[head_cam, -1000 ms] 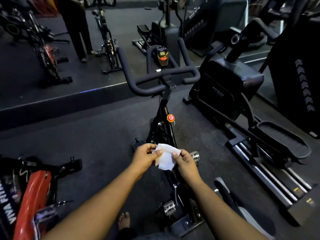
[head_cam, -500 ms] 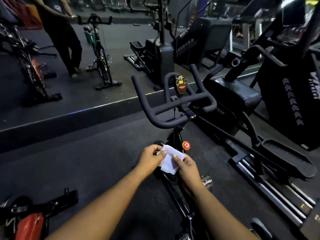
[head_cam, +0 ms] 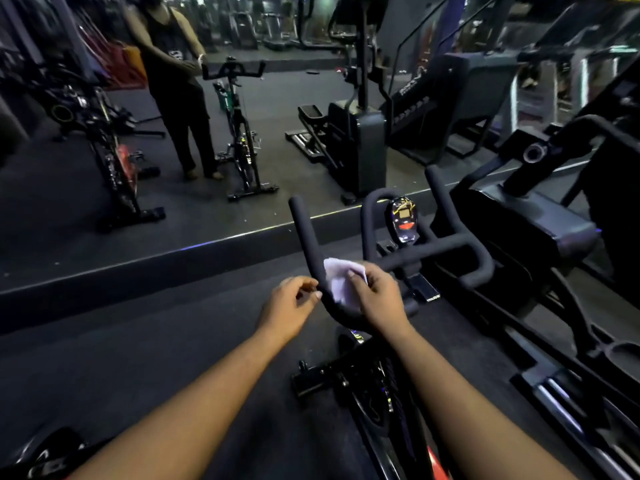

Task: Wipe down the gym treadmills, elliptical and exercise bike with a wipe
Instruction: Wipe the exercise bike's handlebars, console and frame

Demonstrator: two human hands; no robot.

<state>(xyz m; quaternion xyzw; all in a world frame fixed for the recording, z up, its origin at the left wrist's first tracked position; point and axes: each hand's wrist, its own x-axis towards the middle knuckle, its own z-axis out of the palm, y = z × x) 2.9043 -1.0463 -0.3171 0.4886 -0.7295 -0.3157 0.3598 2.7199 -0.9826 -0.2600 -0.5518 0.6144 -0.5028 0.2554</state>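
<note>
A black exercise bike (head_cam: 377, 386) stands right in front of me, its curved handlebar (head_cam: 306, 233) rising toward a small console (head_cam: 403, 220). My right hand (head_cam: 379, 299) grips a white wipe (head_cam: 341, 280) and presses it against the left bend of the handlebar. My left hand (head_cam: 292, 306) hovers just left of the bar with fingers loosely curled, holding nothing. A black elliptical (head_cam: 530, 237) stands to the right of the bike.
A large wall mirror (head_cam: 173, 202) ahead reflects a standing person, bikes and other machines. A low dark ledge (head_cam: 138, 282) runs below it. Part of another bike (head_cam: 45, 452) shows at the bottom left. Dark rubber floor (head_cam: 156, 358) lies left of the bike.
My view rose and moved closer to the handlebar. My left hand let go of the wipe. My right hand carried it up onto the left side of the handlebar.
</note>
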